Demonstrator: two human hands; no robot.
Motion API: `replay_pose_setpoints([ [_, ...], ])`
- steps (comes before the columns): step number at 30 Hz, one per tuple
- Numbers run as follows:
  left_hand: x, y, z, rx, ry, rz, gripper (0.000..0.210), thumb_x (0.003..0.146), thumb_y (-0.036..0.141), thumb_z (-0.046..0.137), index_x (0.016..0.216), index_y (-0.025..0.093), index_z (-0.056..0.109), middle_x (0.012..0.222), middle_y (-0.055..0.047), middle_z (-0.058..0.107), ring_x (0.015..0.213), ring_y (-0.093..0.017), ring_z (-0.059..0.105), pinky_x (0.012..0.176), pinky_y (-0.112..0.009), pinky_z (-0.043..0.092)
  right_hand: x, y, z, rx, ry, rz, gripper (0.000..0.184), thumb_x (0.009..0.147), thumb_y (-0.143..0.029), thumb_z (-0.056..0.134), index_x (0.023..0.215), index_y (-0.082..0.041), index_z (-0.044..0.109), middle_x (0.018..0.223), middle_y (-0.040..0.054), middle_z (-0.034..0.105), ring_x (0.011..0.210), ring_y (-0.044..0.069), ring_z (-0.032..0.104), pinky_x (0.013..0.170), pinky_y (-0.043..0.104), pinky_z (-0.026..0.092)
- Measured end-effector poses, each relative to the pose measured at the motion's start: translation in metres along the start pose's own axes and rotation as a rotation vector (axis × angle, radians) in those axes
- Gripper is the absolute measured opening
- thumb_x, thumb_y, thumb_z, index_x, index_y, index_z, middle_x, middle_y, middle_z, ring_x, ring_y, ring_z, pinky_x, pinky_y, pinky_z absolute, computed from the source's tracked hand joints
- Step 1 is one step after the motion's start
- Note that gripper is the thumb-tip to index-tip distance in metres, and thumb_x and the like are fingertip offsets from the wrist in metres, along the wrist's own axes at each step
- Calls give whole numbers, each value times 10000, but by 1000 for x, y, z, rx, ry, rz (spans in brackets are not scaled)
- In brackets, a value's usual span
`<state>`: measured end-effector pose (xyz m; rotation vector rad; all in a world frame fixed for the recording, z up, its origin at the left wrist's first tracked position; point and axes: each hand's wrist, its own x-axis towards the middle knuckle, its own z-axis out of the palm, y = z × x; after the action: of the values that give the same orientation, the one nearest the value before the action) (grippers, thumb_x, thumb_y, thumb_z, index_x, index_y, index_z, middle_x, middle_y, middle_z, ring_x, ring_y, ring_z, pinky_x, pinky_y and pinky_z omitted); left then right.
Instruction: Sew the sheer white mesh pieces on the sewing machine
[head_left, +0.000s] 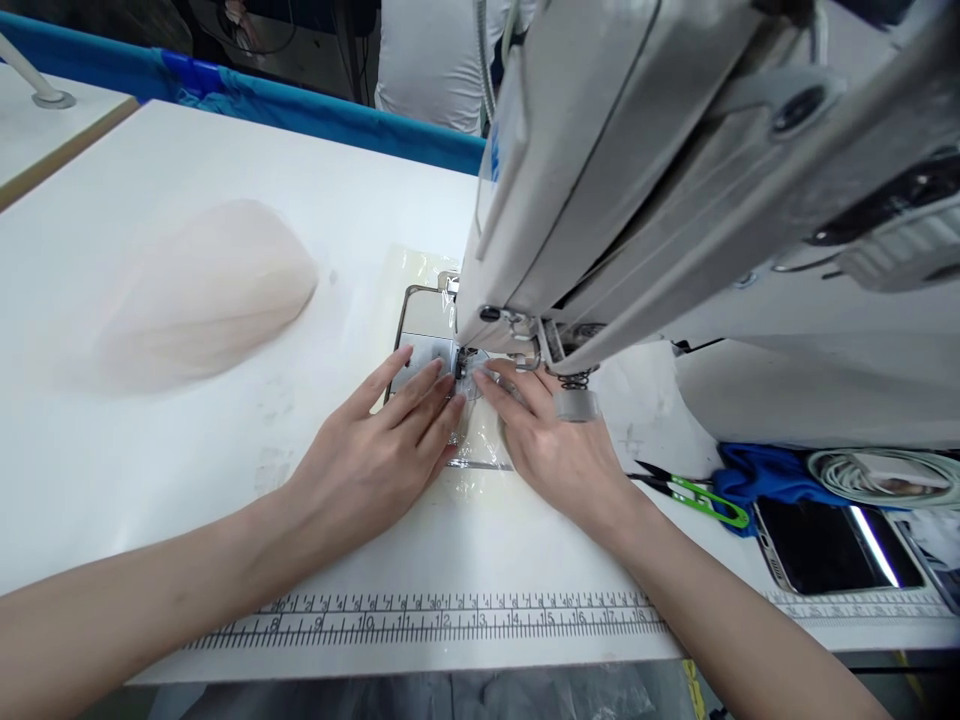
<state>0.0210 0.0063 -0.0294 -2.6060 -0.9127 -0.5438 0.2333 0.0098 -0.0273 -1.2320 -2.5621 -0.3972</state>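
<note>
Head view: left hand (pixel 382 440), fingers slightly spread, beside the sewing machine (pixel 570 180)'s foot (pixel 461 364); right hand (pixel 561 450) opposite, fingers extended. Clear piece (pixel 475 384) between the fingertips, at the foot; whether either hand pinches it cannot be told.

Around your sewing machine (pixel 570 180)

On the counter (pixel 420 550), fabric (pixel 217 290) lies left of the machine; your left fingers (pixel 411 392) and right fingers (pixel 501 398) flank its needle end. Before it, rightward, lie snips (pixel 694 490), phone (pixel 832 550) and cord (pixel 825 475); a ruler (pixel 442 620) runs before it.
</note>
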Motion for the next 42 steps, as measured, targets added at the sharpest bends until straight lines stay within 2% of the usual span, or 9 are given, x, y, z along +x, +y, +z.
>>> replay_pose_setpoints([
  [13, -3, -2, 3, -2, 14, -21, 309, 977, 227, 480, 1203, 84, 635, 1224, -138, 668, 1227, -273, 580, 1065, -484, 473, -2, -1, 1, -93, -19, 22, 405, 929, -95, 438, 1296, -180, 587, 1199, 104, 673, 1074, 237, 565, 893, 381, 449],
  [20, -2, -4, 5, -31, 28, -21, 320, 963, 230, 505, 1202, 60, 633, 1211, -146, 676, 1225, -290, 578, 1051, -466, 477, 1, -2, 0, -70, -22, 45, 389, 930, -102, 435, 1275, -183, 595, 1236, 91, 658, 1070, 236, 565, 895, 386, 453],
  [26, -1, -6, 5, -27, 27, -30, 324, 964, 234, 502, 1215, 69, 623, 1224, -128, 671, 1193, -288, 601, 1028, -472, 486, 1, 2, 3, -88, 5, 50, 381, 927, -103, 442, 1262, -171, 610, 1147, 102, 688, 1057, 249, 583, 912, 403, 446],
  [29, -1, -5, 3, -10, 15, -32, 318, 964, 237, 501, 1208, 75, 626, 1230, -120, 670, 1179, -282, 608, 1027, -470, 479, 1, 4, -2, -40, 27, 32, 362, 926, -98, 438, 1214, -176, 642, 1058, 100, 706, 1040, 243, 603, 915, 401, 437],
  [32, -1, -5, 1, -10, 19, -18, 283, 954, 217, 511, 1168, 92, 647, 1202, -99, 689, 1107, -258, 639, 1020, -453, 470, -2, 1, -16, 91, 17, 34, 257, 937, -216, 489, 1100, -178, 685, 966, 88, 711, 903, 220, 639, 807, 366, 462],
  [34, -1, -7, -1, -56, 18, -26, 261, 949, 207, 510, 1139, 112, 661, 1169, -72, 705, 1034, -231, 655, 1001, -436, 468, -4, -4, -27, 205, -75, 36, 305, 905, -421, 577, 1051, -177, 686, 973, 80, 702, 802, 201, 642, 702, 334, 471],
  [36, -1, -10, -4, -154, -14, -55, 258, 943, 200, 495, 1125, 145, 669, 1165, -45, 703, 1014, -216, 645, 989, -428, 456, -5, -9, -36, 283, -202, 41, 349, 877, -489, 613, 1031, -181, 670, 1054, 67, 682, 748, 170, 639, 627, 301, 468],
  [39, 2, -16, -9, -310, -116, -93, 325, 884, 168, 474, 1152, 189, 657, 1205, -27, 674, 1054, -217, 610, 1023, -446, 404, -6, -13, -42, 344, -288, 97, 162, 961, -293, 520, 965, -195, 649, 1097, 32, 659, 687, 117, 626, 537, 253, 431],
  [42, 8, -21, -10, -365, -193, -96, 416, 801, 172, 498, 1195, 173, 629, 1204, -55, 656, 1077, -234, 587, 1049, -459, 363, -5, -13, -40, 452, -258, 188, 181, 986, -203, 442, 953, -192, 619, 994, 24, 674, 663, 115, 618, 534, 241, 431],
])
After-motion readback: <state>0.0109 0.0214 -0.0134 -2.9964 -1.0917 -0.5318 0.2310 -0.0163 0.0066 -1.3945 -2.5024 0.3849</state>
